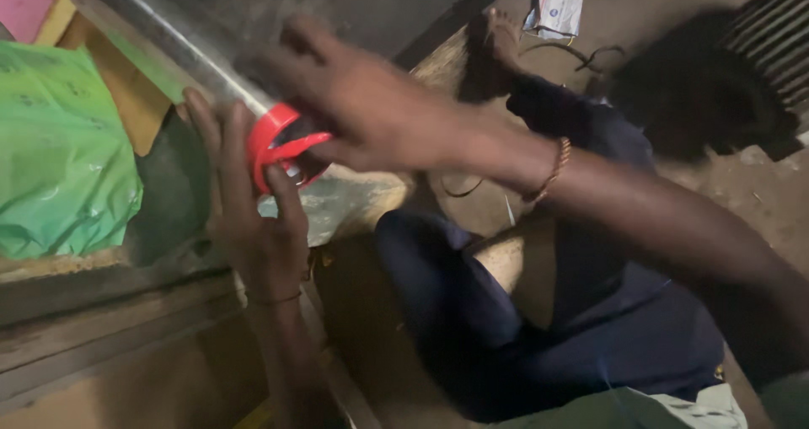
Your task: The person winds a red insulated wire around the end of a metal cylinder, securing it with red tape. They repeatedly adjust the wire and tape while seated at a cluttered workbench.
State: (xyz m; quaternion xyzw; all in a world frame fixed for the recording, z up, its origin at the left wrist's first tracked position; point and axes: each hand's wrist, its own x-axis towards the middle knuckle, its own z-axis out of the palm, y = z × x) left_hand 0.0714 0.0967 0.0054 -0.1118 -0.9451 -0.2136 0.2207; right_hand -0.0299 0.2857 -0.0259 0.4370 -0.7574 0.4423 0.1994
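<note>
- I'm looking down at a red plastic cap [278, 147] sitting on the near end of a long shiny metal tube [168, 45] that runs up toward the top left.
- My left hand [253, 218] is coming up from below, palm flat against the cap's left side, fingers [221, 138] stretched straight up along it, thumb pressing its front edge; it's bracing the cap, not wrapped around it.
- My right hand [371, 117] is reaching in from the right, blurred, lying over the cap's top and right side and touching it; I can't tell how tight its fingers are curling.
- A thin beaded bracelet [552, 172] is sitting on my right wrist.
- A green plastic bag [59, 151] is lying at the left, apart from the cap, with a yellowish board [126, 92] behind it.
- Wooden planks [109, 311] are running under my left forearm.
- My legs in dark blue trousers [548, 311] are filling the lower right, over a dirt floor [742, 193].
</note>
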